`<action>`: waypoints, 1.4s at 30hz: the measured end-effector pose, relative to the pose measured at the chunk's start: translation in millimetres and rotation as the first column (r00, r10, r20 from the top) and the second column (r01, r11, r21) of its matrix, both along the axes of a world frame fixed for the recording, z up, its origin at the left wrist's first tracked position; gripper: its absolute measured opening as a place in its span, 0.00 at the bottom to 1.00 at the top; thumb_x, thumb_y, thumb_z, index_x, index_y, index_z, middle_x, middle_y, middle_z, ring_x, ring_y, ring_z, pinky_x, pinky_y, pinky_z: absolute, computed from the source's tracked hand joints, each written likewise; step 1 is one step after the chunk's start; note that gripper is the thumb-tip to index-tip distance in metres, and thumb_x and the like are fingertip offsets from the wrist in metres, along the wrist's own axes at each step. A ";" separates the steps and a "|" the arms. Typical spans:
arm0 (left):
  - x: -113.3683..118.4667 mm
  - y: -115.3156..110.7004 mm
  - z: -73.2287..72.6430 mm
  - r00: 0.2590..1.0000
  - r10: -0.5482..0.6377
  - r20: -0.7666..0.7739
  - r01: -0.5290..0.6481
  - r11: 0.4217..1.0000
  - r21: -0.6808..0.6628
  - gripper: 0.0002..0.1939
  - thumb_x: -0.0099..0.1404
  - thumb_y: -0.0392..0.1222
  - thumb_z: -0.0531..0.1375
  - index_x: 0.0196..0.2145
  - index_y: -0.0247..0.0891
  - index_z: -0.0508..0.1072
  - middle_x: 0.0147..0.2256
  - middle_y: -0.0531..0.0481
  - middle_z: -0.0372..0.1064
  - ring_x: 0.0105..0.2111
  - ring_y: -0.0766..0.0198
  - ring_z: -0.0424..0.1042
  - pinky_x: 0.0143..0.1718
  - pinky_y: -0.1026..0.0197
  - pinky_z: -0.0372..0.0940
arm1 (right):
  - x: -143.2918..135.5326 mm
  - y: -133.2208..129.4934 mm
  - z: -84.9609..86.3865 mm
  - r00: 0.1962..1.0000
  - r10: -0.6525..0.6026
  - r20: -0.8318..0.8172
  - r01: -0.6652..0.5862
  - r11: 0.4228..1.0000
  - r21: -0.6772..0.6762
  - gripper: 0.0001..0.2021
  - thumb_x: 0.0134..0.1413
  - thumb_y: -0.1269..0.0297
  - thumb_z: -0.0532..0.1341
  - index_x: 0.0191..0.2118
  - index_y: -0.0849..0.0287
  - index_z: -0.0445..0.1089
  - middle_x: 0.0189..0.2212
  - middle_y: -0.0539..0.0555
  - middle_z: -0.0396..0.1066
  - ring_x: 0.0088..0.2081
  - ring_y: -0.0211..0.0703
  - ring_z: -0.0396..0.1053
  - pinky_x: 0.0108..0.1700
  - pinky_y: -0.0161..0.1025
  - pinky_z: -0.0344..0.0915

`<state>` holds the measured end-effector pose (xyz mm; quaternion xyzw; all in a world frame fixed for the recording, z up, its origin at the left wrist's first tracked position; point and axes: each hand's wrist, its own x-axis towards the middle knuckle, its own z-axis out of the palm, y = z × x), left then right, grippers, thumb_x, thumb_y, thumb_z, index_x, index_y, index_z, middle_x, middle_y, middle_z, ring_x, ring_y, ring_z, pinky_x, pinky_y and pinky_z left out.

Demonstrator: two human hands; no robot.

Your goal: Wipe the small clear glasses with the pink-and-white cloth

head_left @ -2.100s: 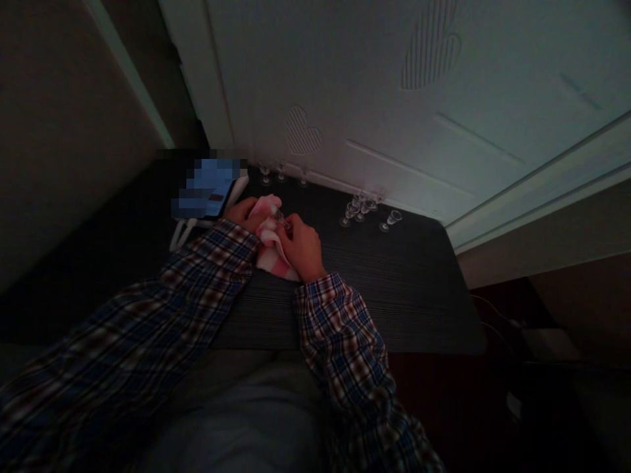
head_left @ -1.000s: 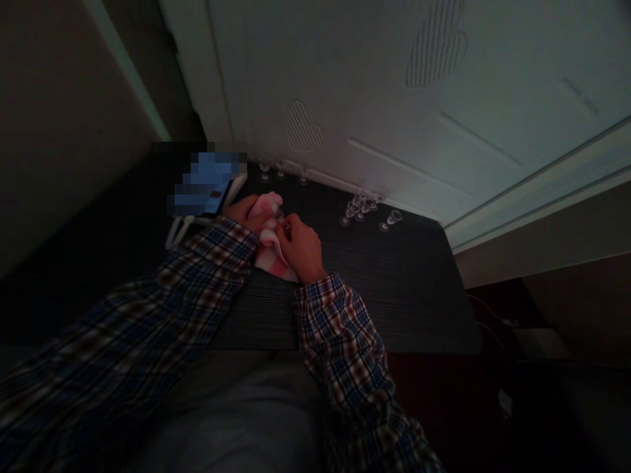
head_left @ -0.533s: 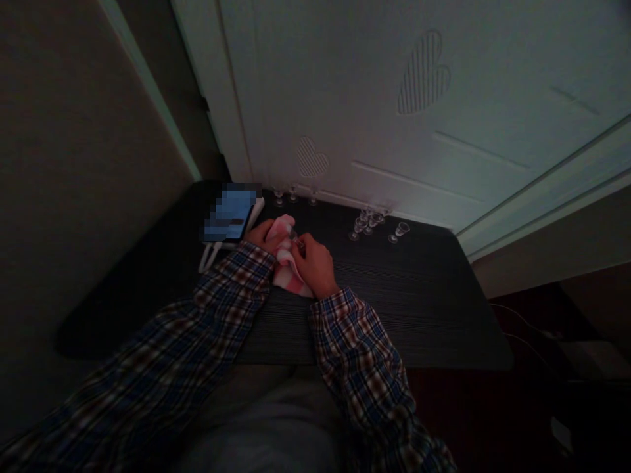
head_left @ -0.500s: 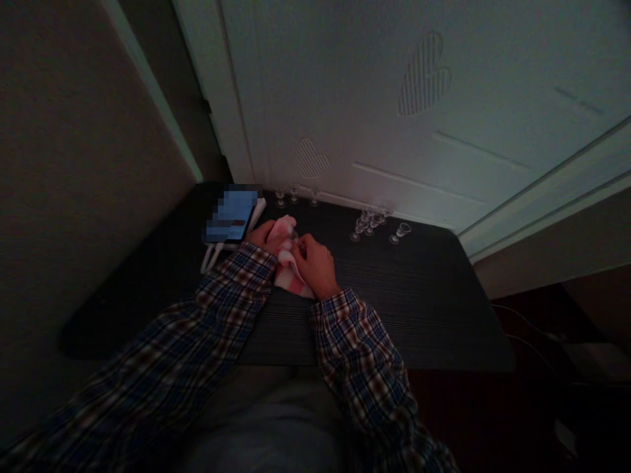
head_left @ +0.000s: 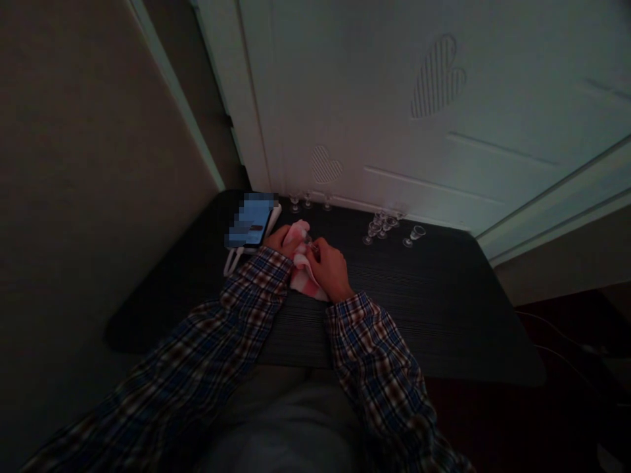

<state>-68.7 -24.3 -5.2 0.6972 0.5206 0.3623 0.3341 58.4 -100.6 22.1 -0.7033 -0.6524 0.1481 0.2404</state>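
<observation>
A pink and white cloth (head_left: pixel 306 284) hangs bunched between my two hands above the dark table. My left hand (head_left: pixel 280 240) is closed round the cloth's upper left part. My right hand (head_left: pixel 331 264) is pinched at the cloth's right side, on a small clear glass (head_left: pixel 309 243) that lies partly in the folds. Most of that glass is hidden by the fingers and cloth. Beyond my right hand stands a group of small stemmed glasses (head_left: pixel 383 225), with a single one (head_left: pixel 414 235) to their right.
The dark table (head_left: pixel 419 315) backs onto a white panel (head_left: pixel 345 85) with heart reliefs. At the left lies a device with a lit screen (head_left: pixel 252 222) and a white strap or cable (head_left: pixel 231 261). Three small glasses (head_left: pixel 294 203) stand near the panel.
The whole view has shifted, so the table and hands appear a little farther right. Both hands keep their hold on the cloth and glass, with hardly any other movement.
</observation>
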 end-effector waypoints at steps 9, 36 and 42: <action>-1.0 -1.9 1.2 1.000 -0.012 -0.007 0.012 1.000 0.002 0.18 0.56 0.55 0.52 0.32 0.36 0.69 0.27 0.50 0.68 0.26 0.63 0.66 0.23 0.65 0.59 | -0.2 -0.5 3.2 1.000 -0.002 -0.020 0.002 1.000 -0.018 0.14 0.58 0.52 0.46 0.37 0.55 0.61 0.33 0.50 0.71 0.34 0.38 0.69 0.31 0.33 0.55; 0.6 -2.2 0.5 0.999 0.005 0.035 -0.004 0.999 -0.046 0.22 0.55 0.57 0.53 0.37 0.36 0.71 0.35 0.47 0.71 0.32 0.61 0.69 0.30 0.64 0.63 | 1.3 0.5 -1.3 1.000 -0.001 -0.015 0.001 1.000 0.008 0.14 0.58 0.52 0.46 0.38 0.55 0.61 0.32 0.49 0.71 0.33 0.38 0.68 0.30 0.33 0.54; 0.2 -1.2 -0.5 0.999 0.009 0.031 -0.007 0.999 -0.049 0.23 0.54 0.57 0.54 0.38 0.36 0.71 0.33 0.47 0.71 0.30 0.61 0.68 0.28 0.64 0.62 | 1.0 1.0 -2.1 1.000 0.006 -0.028 -0.006 1.000 0.012 0.14 0.58 0.52 0.46 0.38 0.54 0.61 0.32 0.49 0.71 0.33 0.37 0.68 0.30 0.33 0.54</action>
